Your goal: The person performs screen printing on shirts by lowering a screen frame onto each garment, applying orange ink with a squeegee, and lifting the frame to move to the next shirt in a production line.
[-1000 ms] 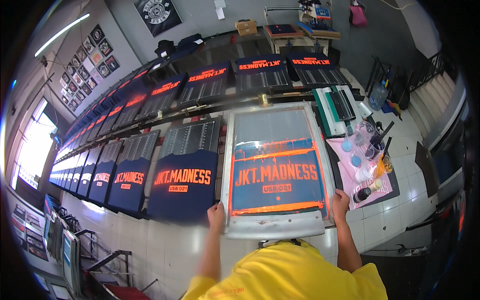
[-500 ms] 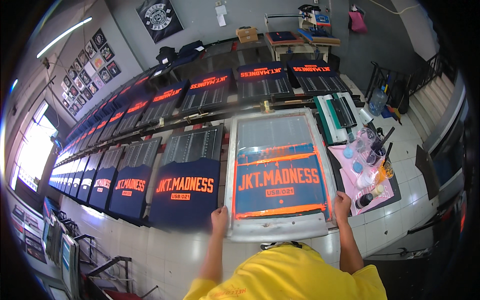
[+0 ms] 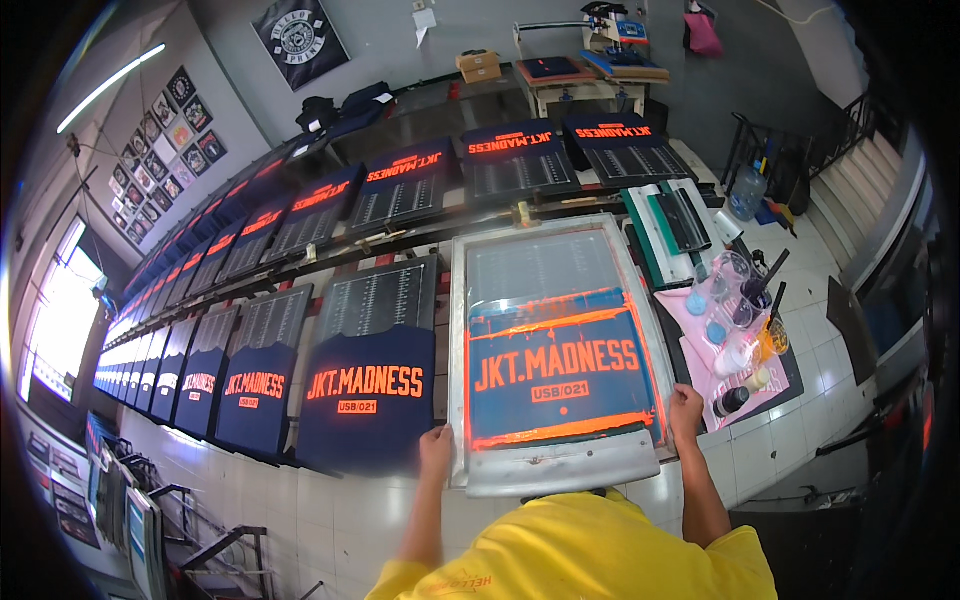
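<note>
Both of my hands are closed on the sides of a silk-screen frame (image 3: 640, 300), a tall metal-edged rectangle directly before me. My left hand (image 3: 436, 452) grips its near left corner, and my right hand (image 3: 686, 412) holds the right side near the same end. Orange ink lines the top and bottom of the blue mesh (image 3: 560, 412), which carries orange block lettering. A pale metal bar (image 3: 565, 465) spans the near end of the frame. Whether the frame rests flat on the board beneath it or is slightly raised, I cannot tell.
To the left, navy shirts (image 3: 370, 425) with orange print lie on a long row of boards. A second row (image 3: 515, 155) runs behind. At right are squeegees (image 3: 680, 225) and a pink cloth (image 3: 705, 345) crowded with cups and bottles. A heat press (image 3: 585, 60) stands farther back.
The view has shifted slightly, moving the surroundings a little left in the picture. Both hands keep hold of the screen frame, which shows no clear movement of its own.
</note>
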Available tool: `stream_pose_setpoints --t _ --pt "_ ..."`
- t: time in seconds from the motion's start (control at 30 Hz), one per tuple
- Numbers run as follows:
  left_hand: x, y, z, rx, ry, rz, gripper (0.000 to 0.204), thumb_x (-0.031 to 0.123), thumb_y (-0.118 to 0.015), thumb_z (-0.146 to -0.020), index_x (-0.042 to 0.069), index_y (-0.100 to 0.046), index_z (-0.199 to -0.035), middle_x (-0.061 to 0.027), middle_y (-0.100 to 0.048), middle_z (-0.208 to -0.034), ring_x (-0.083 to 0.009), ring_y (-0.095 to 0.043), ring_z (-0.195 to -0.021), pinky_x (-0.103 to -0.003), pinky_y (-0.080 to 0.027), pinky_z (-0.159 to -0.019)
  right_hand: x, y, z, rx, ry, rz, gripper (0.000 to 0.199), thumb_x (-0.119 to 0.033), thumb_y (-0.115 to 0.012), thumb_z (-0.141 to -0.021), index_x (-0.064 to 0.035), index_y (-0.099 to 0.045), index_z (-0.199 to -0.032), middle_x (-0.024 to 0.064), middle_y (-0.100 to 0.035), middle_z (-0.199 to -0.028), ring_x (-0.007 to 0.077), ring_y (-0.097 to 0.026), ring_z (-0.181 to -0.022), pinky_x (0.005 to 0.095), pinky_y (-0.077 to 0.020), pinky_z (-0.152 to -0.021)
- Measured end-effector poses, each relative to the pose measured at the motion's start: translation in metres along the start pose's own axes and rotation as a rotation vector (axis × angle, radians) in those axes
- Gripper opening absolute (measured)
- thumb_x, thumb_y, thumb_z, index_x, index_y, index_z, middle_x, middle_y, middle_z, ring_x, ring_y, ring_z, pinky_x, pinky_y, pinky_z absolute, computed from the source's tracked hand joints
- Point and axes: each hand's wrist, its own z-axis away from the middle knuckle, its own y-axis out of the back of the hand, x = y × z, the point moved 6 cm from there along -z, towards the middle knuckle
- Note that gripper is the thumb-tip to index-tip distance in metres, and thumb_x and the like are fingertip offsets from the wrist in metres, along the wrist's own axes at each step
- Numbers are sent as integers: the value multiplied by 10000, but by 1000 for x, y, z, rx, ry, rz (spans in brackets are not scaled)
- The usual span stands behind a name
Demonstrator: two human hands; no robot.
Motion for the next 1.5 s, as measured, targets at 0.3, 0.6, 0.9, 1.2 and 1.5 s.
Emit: stream_pose_setpoints --t 0.3,0.6,0.9,1.2,1.5 --pt "-11 -2 -16 -63 -126 -178 376 221 -607 -943 -47 -555 -684 0 -431 -558 -90 -370 -558 -345 -340 -507 -3 -5 3 -23 -21 76 234 -33 -570 -856 77 -673 -1034 194 -704 -879 258 -693 -817 355 -519 -749" --pt "-34 -5 -37 -90 -237 -201 409 255 -598 -954 -70 -553 -710 -33 -425 -545 -106 -351 -567 -371 -342 -512 -16 -5 -1 15 94 215 241 -88 -545 -864 40 -680 -1017 232 -694 -894 376 -676 -859 430 -516 -790" --pt "15 41 51 33 -326 -223 329 258 -586 -962 -34 -687 -851 -72 -663 -752 -128 -577 -642 -306 -454 -596 -131 -13 100 -673 594 296 433 -201 -706 -832 -45 -613 -1225 136 -613 -1281 328 -572 -1177 463 -450 -985" --pt "44 2 162 -1109 -126 113 355 328 -522 -985 11 -683 -993 -59 -685 -927 -118 -595 -838 -271 -434 -657 -174 -40 144 -972 957 590 630 -146 -735 -683 -111 -566 -1288 17 -579 -1342 236 -531 -1210 414 -416 -978" --pt "-37 -120 175 -1071 322 123 424 379 -454 -1041 35 -633 -1213 -2 -613 -819 -71 -485 -634 -221 -385 -545 -190 -57 149 -669 1038 606 354 -95 -707 -650 -74 -592 -985 44 -634 -961 256 -570 -930 389 -453 -773"
